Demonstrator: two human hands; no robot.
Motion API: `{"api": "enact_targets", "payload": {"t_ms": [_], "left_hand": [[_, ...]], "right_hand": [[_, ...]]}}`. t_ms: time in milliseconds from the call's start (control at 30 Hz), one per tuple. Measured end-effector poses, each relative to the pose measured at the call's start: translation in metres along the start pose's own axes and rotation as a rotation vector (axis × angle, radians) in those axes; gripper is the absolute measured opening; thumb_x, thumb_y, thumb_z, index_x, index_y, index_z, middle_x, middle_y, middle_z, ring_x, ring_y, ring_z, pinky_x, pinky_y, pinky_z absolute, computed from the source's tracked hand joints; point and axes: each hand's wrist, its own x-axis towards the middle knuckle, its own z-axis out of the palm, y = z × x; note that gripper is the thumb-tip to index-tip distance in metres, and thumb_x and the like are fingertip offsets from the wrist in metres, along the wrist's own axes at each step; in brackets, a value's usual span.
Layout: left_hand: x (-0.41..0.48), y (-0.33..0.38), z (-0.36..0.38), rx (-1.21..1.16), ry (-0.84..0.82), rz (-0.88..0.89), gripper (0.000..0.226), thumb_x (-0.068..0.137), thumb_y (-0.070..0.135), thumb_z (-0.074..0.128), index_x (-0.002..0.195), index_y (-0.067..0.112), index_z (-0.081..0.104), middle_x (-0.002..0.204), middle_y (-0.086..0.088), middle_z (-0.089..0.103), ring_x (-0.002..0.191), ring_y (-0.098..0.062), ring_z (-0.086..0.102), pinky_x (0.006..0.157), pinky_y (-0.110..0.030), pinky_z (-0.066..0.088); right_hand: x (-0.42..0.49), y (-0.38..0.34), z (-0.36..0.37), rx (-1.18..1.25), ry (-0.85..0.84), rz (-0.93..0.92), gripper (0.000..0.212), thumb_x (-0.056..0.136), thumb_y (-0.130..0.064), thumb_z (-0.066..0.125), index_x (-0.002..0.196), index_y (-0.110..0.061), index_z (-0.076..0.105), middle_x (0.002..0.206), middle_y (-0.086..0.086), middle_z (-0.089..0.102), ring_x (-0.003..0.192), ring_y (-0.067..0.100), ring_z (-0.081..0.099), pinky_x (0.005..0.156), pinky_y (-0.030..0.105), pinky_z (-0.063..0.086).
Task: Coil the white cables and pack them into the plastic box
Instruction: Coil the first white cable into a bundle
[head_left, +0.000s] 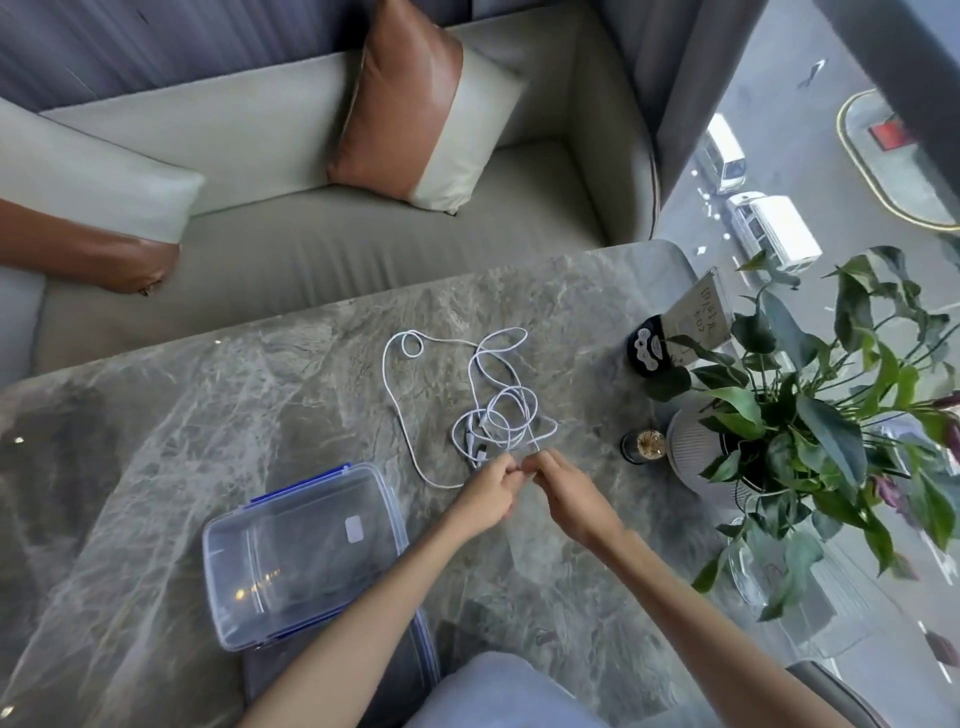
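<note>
White cables (488, 405) lie in a loose tangle on the grey marble table (208, 415), with one long loop running out to the left. My left hand (491, 496) and my right hand (563, 493) meet at the near edge of the tangle, both pinching the same stretch of white cable between fingertips. A clear plastic box (296, 561) with blue clips sits on the table to the left of my left forearm. Its lid (415, 654) seems to lie partly under it, near the table's front edge.
A potted plant in a white ribbed pot (696, 447) stands at the right, with a small dark toothpick jar (641, 446), a black round device (649, 348) and a sign stand (698, 312) nearby. A sofa with cushions (415, 104) lies beyond the table.
</note>
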Motion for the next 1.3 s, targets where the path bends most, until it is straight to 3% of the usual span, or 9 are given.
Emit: {"api": "enact_targets", "payload": {"t_ms": [200,400,533,667,800,900,1067,1167,1300], "left_hand": [[-0.102,0.064,-0.087,-0.371,-0.257,0.256,0.015,0.1,0.009,0.045,0.085,0.01,0.049,0.059,-0.003,0.049,0.054,-0.015,0.05,0.058,-0.024,0.043],[-0.219,0.112,-0.18,-0.784,-0.382,0.612,0.01,0.088,0.015,0.053,0.091,0.006,0.051,0.06,0.0,0.044,0.055,-0.019,0.05,0.063,-0.031,0.042],[-0.281,0.127,-0.209,-0.713,-0.428,0.726,0.017,0.086,0.016,0.054,0.097,0.003,0.056,0.057,0.002,0.043,0.051,-0.017,0.048,0.06,-0.031,0.043],[-0.328,0.134,-0.225,-0.58,-0.503,0.785,0.018,0.085,0.016,0.054,0.097,0.003,0.059,0.058,-0.001,0.045,0.053,-0.019,0.053,0.062,-0.032,0.045],[-0.364,0.145,-0.239,-0.562,-0.566,0.826,0.007,0.085,0.011,0.048,0.089,0.008,0.051,0.062,-0.007,0.047,0.056,-0.025,0.054,0.061,-0.037,0.043],[-0.372,0.149,-0.244,-0.427,-0.491,0.809,0.008,0.083,0.01,0.042,0.084,0.009,0.049,0.061,-0.006,0.043,0.055,-0.024,0.052,0.058,-0.032,0.047],[-0.364,0.146,-0.23,-0.318,-0.391,0.793,0.017,0.09,0.024,0.044,0.078,0.012,0.043,0.059,-0.004,0.045,0.052,-0.023,0.052,0.054,-0.029,0.048],[-0.352,0.141,-0.228,-0.292,-0.366,0.857,0.017,0.095,0.024,0.042,0.086,0.011,0.049,0.063,-0.007,0.059,0.055,-0.022,0.058,0.057,-0.027,0.05],[-0.328,0.152,-0.219,-0.186,-0.147,0.874,0.023,0.08,0.013,0.038,0.097,0.017,0.055,0.084,-0.006,0.07,0.073,-0.017,0.063,0.066,-0.026,0.05]], "right_hand": [[0.013,-0.058,-0.027,0.118,0.145,-0.127,0.007,0.097,-0.01,0.059,0.096,-0.008,0.065,0.091,0.005,0.066,0.084,0.021,0.062,0.075,0.031,0.049],[0.033,-0.1,-0.049,0.124,0.261,0.187,0.013,0.093,-0.014,0.064,0.095,-0.003,0.071,0.087,0.015,0.073,0.08,0.03,0.067,0.07,0.035,0.047],[0.025,-0.161,-0.08,0.103,0.303,0.162,0.016,0.093,-0.011,0.063,0.096,0.0,0.074,0.084,0.022,0.071,0.077,0.026,0.063,0.071,0.037,0.045],[0.004,-0.23,-0.13,0.39,0.577,-0.008,0.015,0.096,-0.001,0.057,0.101,0.0,0.071,0.086,0.014,0.073,0.072,0.022,0.065,0.068,0.029,0.052],[-0.018,-0.285,-0.174,0.342,0.707,-0.069,0.016,0.096,-0.005,0.059,0.102,-0.003,0.074,0.09,0.02,0.075,0.074,0.024,0.07,0.07,0.04,0.057],[-0.028,-0.31,-0.204,0.42,0.836,-0.119,0.017,0.094,-0.006,0.062,0.106,-0.002,0.073,0.094,0.022,0.074,0.07,0.011,0.07,0.07,0.033,0.061],[-0.054,-0.328,-0.224,0.478,0.965,-0.104,0.024,0.086,0.007,0.065,0.108,0.0,0.073,0.104,0.021,0.073,0.086,0.033,0.07,0.088,0.054,0.057],[-0.075,-0.342,-0.236,0.631,1.111,-0.265,0.016,0.093,-0.013,0.066,0.106,-0.012,0.073,0.094,0.016,0.075,0.076,0.022,0.072,0.078,0.039,0.062],[-0.076,-0.363,-0.247,0.368,0.866,-0.181,0.02,0.094,-0.002,0.061,0.11,0.003,0.071,0.097,0.031,0.072,0.056,0.006,0.068,0.06,0.019,0.06]]}}
